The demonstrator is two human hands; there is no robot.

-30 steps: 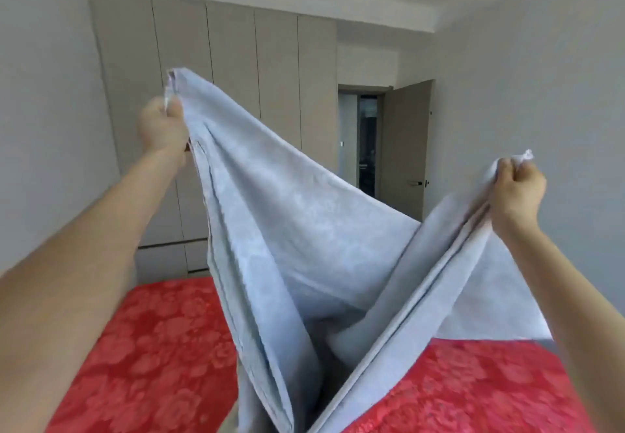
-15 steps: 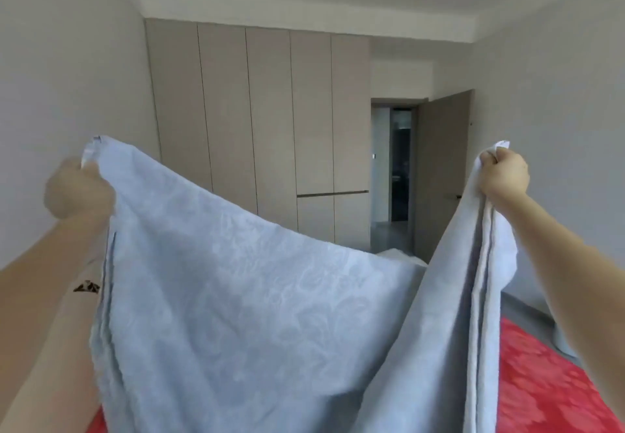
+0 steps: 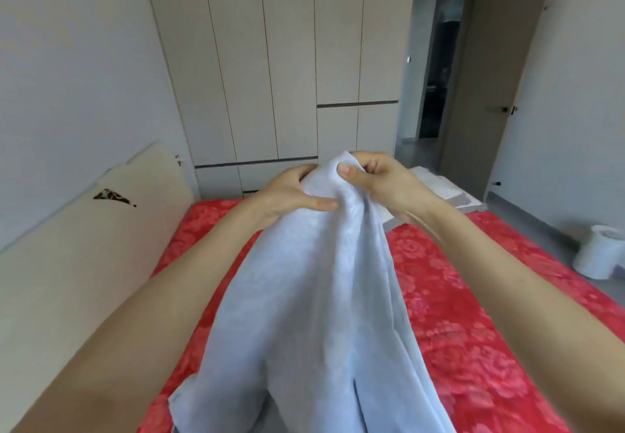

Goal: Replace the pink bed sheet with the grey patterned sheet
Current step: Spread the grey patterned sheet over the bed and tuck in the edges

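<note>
The left hand (image 3: 291, 194) and right hand (image 3: 380, 182) are side by side, each clamped on the top of the grey sheet (image 3: 318, 314). The left has its fingers behind the cloth and its thumb across the front. The right pinches a corner between thumb and fingers. The sheet hangs bunched below the hands, probably so its edges can be matched before spreading. The pink sheet (image 3: 466, 314) lies flat beneath them, not yet stripped off.

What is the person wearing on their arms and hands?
Nothing visible. The left arm and right arm are bare to the frame edge: no sleeves, watch or bracelet. The left hand and right hand show no gloves or rings; the nails look short and unpainted.
</note>
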